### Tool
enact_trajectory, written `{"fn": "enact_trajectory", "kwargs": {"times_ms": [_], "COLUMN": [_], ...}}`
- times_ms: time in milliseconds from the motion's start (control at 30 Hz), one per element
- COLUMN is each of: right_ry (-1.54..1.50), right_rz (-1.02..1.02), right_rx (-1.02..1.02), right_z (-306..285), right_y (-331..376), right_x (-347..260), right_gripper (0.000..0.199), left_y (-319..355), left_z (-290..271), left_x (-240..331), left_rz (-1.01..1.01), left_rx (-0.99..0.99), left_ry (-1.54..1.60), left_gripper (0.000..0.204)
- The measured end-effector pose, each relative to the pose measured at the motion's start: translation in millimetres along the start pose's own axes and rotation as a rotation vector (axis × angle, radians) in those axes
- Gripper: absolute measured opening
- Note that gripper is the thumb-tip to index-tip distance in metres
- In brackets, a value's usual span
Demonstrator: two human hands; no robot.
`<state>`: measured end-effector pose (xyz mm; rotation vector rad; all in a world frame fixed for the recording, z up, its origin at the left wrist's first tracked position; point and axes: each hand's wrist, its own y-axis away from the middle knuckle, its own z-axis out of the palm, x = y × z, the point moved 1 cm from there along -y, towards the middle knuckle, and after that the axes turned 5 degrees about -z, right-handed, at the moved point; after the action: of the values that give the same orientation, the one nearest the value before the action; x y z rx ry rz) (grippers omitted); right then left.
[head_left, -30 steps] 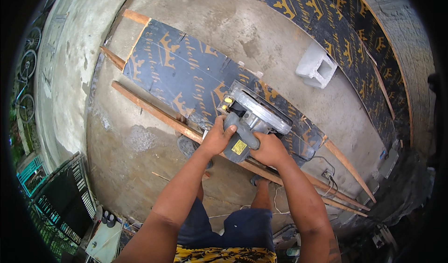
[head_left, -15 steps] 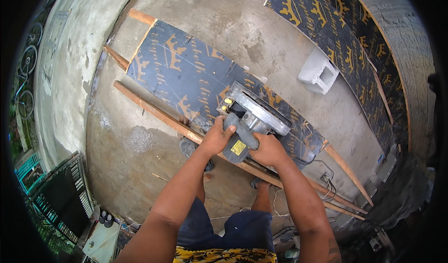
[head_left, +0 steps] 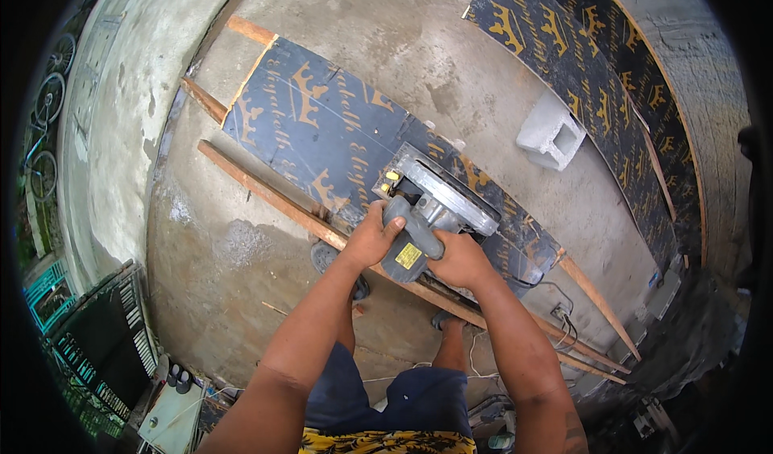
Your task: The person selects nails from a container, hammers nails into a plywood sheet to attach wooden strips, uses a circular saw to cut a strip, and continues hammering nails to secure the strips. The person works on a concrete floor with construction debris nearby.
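A grey circular saw [head_left: 443, 192] rests on a dark plywood panel [head_left: 322, 120] printed with gold crowns and lettering. My left hand [head_left: 372, 236] is closed around the saw's front grip, thumb on top. Closed on the rear handle is my right hand [head_left: 463, 259]. The saw's metal base lies along a thin pale line that runs lengthwise on the panel. Its blade is hidden under the guard. Wooden beams support the panel, one of them a long timber [head_left: 282, 200] along the near side.
A hollow concrete block [head_left: 551, 132] sits on the floor beyond the panel. More printed plywood [head_left: 555, 43] lies at the far right. A cord [head_left: 564, 297] with a plug connection is at the panel's right end. A wall [head_left: 121, 132] borders the left.
The saw and both hands look almost still against the panel. The whole view has shifted slightly.
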<state>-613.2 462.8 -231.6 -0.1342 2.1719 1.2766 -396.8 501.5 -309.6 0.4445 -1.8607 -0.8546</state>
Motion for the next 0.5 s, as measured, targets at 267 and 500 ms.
{"fn": "enact_trajectory", "kwargs": {"times_ms": [267,500], "right_ry": [-0.016,0.002], "right_rz": [-0.02,0.004], "right_rx": [0.039,0.049], "right_z": [2.8,0.9], "right_y": [-9.8,-18.9], "right_x": [-10.7,-28.1], "right_gripper": [0.037,0.039], "left_y": [-3.8,-13.2], "left_z": [-17.2,-31.6], "left_x": [2.2,-2.4], "left_rz": [-0.003,0.032], "left_rx": [-0.007,-0.012], "left_ry": [-0.009,0.017], "left_gripper": [0.069,0.066]}}
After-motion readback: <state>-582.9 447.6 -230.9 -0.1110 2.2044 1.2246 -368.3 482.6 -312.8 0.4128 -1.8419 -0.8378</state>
